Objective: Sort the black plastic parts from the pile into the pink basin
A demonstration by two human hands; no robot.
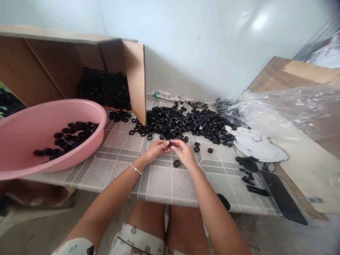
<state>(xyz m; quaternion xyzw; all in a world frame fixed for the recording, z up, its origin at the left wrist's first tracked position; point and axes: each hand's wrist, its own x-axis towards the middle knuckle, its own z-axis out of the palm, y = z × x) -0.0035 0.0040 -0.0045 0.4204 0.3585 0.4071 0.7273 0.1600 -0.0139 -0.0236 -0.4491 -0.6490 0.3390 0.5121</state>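
Both hands meet over the table, just in front of a heap of small black plastic parts. My left hand (157, 149), with a bracelet on its wrist, pinches one side of a small black plastic part (170, 144). From the other side my right hand (184, 151) grips the same part with thumb and fingertips. The fingers cover much of it, so its exact shape is hidden. A loose black ring (176, 163) lies on the table below my hands. Behind them spreads the heap of black ring-like parts (170, 122).
A pink basin (99, 141) with black parts stands at the left. Behind it, a cardboard box (136, 78) on its side holds more black rings. To the right are a white cloth (257, 145), a dark flat blade-like piece (283, 196) and clear plastic sheeting (287, 109).
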